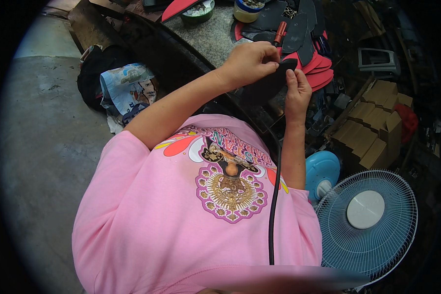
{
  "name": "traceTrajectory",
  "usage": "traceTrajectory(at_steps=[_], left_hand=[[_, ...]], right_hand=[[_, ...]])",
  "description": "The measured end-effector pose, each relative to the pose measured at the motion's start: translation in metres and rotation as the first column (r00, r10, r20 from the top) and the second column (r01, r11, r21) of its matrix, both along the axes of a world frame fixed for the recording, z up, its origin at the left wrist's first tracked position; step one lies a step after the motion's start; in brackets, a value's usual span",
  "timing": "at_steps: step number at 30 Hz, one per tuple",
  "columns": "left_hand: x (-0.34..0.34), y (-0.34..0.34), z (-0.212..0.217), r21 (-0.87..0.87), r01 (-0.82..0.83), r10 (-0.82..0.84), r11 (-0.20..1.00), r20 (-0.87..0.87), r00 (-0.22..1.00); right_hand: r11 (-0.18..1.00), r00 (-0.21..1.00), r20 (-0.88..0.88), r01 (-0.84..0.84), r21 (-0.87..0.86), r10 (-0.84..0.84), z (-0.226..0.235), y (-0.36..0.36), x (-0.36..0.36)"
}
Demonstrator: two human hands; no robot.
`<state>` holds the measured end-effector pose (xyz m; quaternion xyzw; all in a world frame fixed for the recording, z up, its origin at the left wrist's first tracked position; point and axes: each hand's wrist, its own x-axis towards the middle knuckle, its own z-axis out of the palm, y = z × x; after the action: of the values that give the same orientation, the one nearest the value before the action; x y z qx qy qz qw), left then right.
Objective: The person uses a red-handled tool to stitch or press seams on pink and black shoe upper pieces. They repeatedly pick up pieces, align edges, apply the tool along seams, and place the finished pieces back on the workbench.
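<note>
A dark, flat, rounded piece, shaped like a shoe sole, is held up at the bench edge. My right hand grips its right side between thumb and fingers. Just above its upper edge, my left hand is closed, with thumb and fingertips pinched together; whatever they hold is too small or hidden to make out. Behind my hands lies a tool with a red handle. Beside it is a heap of black flat pieces and red-pink flat pieces.
On the grey bench top stand a green bowl and a yellowish tub of small parts. A white fan and cardboard boxes are at right. A black cable hangs before me. Bags lie left.
</note>
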<state>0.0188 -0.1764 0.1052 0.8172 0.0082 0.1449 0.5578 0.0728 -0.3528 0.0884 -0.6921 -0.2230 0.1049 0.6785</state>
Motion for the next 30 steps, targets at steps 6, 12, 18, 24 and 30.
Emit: traceTrajectory(at_steps=[6, 12, 18, 24, 30], left_hand=[[-0.001, -0.001, 0.004, 0.180, -0.072, 0.053, 0.981, 0.108, 0.993], [-0.001, 0.001, 0.003, 0.089, -0.016, 0.015, 0.996, 0.008, 1.000], [0.002, 0.006, 0.002, -0.276, 0.070, -0.134, 0.959, -0.222, 0.966], [-0.007, 0.008, 0.004, -0.174, 0.060, -0.098, 0.983, -0.216, 0.971], [-0.007, 0.001, 0.000, -0.187, 0.044, -0.057, 0.981, -0.063, 0.996]], right_hand=[[0.999, 0.999, 0.011, -0.035, -0.005, 0.035, 0.001, 0.000, 0.001], [0.999, 0.999, 0.002, -0.041, 0.010, 0.041, -0.001, 0.002, 0.001], [0.998, 0.999, 0.015, -0.041, -0.039, 0.041, 0.000, 0.002, 0.000], [0.999, 0.998, 0.066, 0.008, -0.031, -0.006, 0.000, 0.002, 0.000], [1.000, 1.000, 0.028, -0.008, -0.029, 0.009, -0.001, 0.002, 0.001]])
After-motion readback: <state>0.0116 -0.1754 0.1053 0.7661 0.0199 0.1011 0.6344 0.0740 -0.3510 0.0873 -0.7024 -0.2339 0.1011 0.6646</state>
